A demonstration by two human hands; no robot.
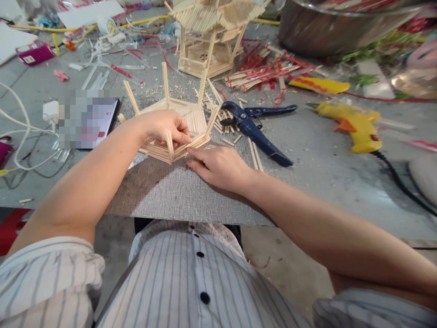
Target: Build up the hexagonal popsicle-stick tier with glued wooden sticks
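A hexagonal base built of thin wooden sticks (197,122), with upright stick posts at its corners, stands on the table in front of me. My left hand (165,127) reaches over its left side, thumb and fingers closed at the near rim beside a post. From the right, my right hand (220,168) has bent fingers, with its index fingertip against the outside of that same rim and the thumb lower down. Whether a loose stick lies between the fingertips is hidden. Blue-handled cutters (254,125) lie just right of the base among small cut stick pieces (227,130).
Behind stands a roofed stick pavilion (211,38). Red-wrapped chopsticks (262,70), a yellow utility knife (319,84) and a yellow glue gun (355,125) with a black cord lie to the right. A large metal pot (317,32) is at back right; a phone (109,116) and white cables (25,132) lie left.
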